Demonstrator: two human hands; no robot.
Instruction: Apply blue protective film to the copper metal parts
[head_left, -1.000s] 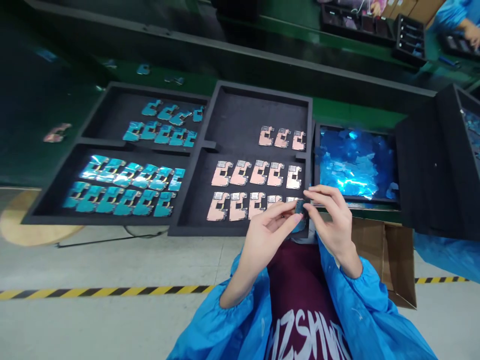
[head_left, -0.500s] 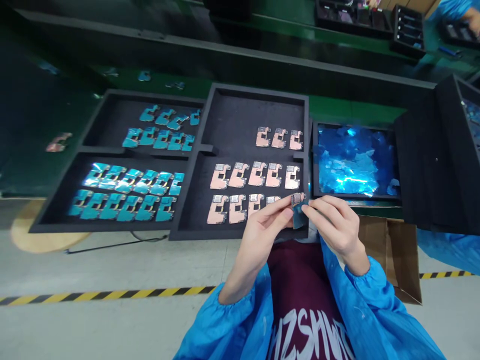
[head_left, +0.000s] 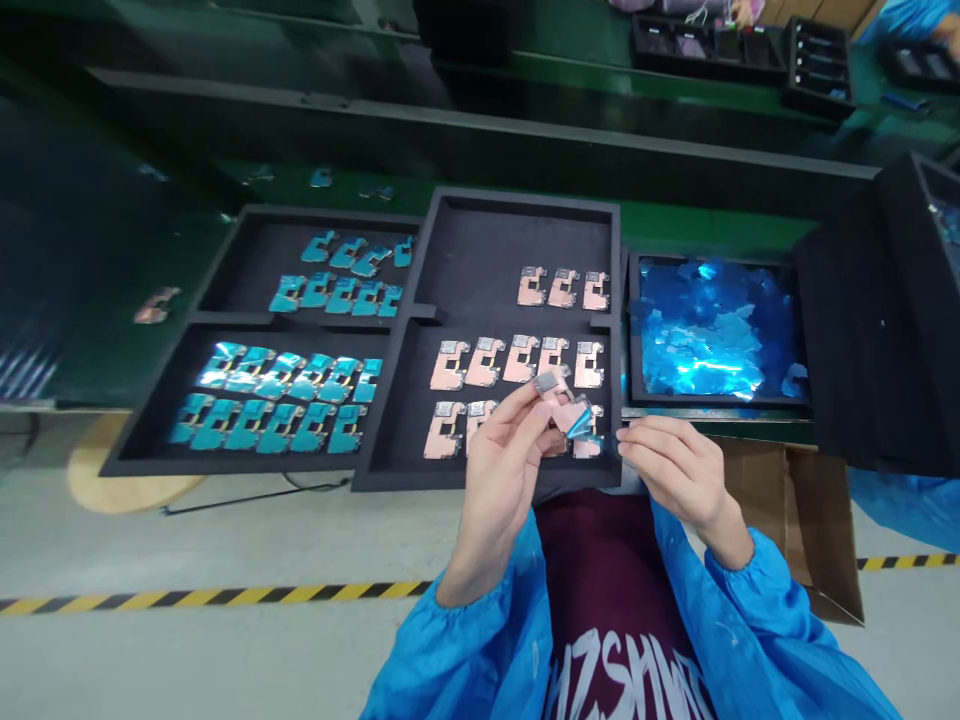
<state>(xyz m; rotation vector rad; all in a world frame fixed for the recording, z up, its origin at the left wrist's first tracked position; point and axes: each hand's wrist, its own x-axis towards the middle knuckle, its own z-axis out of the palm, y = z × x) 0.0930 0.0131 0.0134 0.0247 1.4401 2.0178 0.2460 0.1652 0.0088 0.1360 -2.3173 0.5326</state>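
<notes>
My left hand [head_left: 510, 450] is closed on a small pink circuit board [head_left: 556, 398] with a grey block at one end, held tilted above the middle tray. A blue protective film [head_left: 581, 424] is partly peeled from the board and stretches rightward. At its far end my right hand [head_left: 671, 462] pinches the film between thumb and fingers. Below, the black foam tray [head_left: 480, 245] bears several pink circuit boards [head_left: 450, 366] in rows. My left hand covers part of the front row.
On the left, another black tray [head_left: 180, 415] carries several blue-filmed boards [head_left: 259, 375]. A shallow black box [head_left: 636, 330] on the right has crumpled blue film [head_left: 705, 325] in it. A cardboard box [head_left: 821, 520] stands below. One loose board [head_left: 157, 305] lies far left.
The board in my left hand has moved left and turned, its pink face now showing. My right hand has drawn away to the right, pulling the film from the board.
</notes>
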